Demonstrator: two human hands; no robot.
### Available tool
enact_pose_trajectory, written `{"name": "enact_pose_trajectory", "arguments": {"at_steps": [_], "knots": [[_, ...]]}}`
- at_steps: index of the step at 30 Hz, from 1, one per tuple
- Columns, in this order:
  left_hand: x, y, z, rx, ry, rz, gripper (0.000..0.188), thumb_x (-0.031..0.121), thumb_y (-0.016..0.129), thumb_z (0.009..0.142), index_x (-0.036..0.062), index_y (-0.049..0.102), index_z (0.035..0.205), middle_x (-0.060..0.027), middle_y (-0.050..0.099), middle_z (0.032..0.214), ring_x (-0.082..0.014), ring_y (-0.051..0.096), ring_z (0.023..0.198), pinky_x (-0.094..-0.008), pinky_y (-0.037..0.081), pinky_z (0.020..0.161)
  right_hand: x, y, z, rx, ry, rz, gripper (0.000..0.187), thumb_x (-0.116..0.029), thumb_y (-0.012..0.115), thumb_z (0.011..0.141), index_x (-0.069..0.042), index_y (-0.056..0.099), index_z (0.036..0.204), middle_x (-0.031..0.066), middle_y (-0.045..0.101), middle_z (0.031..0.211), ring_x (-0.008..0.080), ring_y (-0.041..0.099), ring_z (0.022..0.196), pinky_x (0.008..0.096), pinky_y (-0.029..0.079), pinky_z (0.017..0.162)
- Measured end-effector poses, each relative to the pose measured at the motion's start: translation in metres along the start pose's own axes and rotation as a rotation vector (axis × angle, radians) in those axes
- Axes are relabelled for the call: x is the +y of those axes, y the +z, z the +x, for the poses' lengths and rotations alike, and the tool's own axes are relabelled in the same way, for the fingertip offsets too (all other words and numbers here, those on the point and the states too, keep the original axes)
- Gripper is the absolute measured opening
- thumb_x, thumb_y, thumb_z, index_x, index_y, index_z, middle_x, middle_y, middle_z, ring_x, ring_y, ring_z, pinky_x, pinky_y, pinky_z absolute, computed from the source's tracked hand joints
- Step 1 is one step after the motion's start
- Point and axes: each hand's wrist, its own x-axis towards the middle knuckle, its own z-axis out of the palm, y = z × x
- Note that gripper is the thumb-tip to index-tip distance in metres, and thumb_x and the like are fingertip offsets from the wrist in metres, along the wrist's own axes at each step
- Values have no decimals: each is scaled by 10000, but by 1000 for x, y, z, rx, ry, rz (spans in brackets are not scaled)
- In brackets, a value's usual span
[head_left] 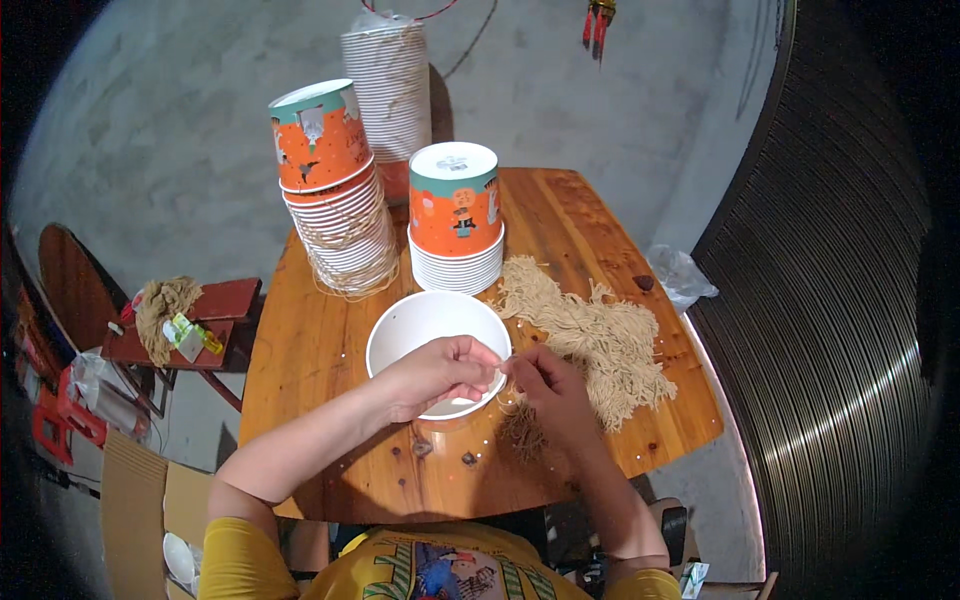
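Over the right rim of a white round bowl (pixel 420 320), my two hands meet at the fingertips. My left hand (pixel 445 378) is closed with fingers curled, and my right hand (pixel 548 385) pinches thumb against finger. Whatever sits between the fingertips is too small to make out. Right of the bowl lies a heap of beige strands (pixel 610 350), like yarn or string. A darker tuft of strands (pixel 524 436) shows beside my right wrist, in shadow.
Behind the bowl stand upturned stacks of orange-and-white paper buckets, one short (pixel 456 215), one taller (pixel 335 200) with strands looped around it. A tall white stack (pixel 388 95) rises behind. The wooden table (pixel 390 480) bears them. A red bench (pixel 225 300) is left, a ribbed shutter (pixel 830 300) right.
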Motion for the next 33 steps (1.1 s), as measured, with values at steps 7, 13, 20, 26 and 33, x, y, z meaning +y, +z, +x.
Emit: {"name": "enact_pose_trajectory", "arguments": {"at_steps": [7,13,20,26,33], "knots": [[-2,3,6,21,137,326,113,134,603,882,26,606,915,1,586,802,-69,526,706,-215,444,629,-35,-14,12,-211,-79,-256,151,-148,562,909,-24,597,830,-31,542,712,52,469,663,225,394,597],[-6,4,8,-51,155,354,115,169,619,889,54,616,885,24,572,778,-50,501,688,-210,437,623,-16,-15,31,-270,-44,6,174,-159,541,920,-33,593,812,-19,555,711,55,505,677,228,424,619],[-4,2,6,-29,149,354,141,190,623,898,50,617,886,26,573,770,-49,492,678,-209,424,608,-10,-19,17,-176,8,-157,112,-128,589,887,-39,600,820,-32,536,692,39,472,650,214,403,598],[-3,5,8,-19,101,330,119,164,623,894,46,616,878,24,572,755,-52,492,657,-207,421,600,-16,-15,0,-71,37,-243,96,-110,657,834,-33,601,822,-42,506,668,30,428,622,206,364,560],[-3,6,7,-6,94,307,109,158,615,887,50,616,874,21,566,738,-59,494,638,-205,420,599,-12,-8,-12,-54,-64,-293,135,-143,659,840,-27,590,842,-34,512,696,42,430,625,219,373,560]]}}
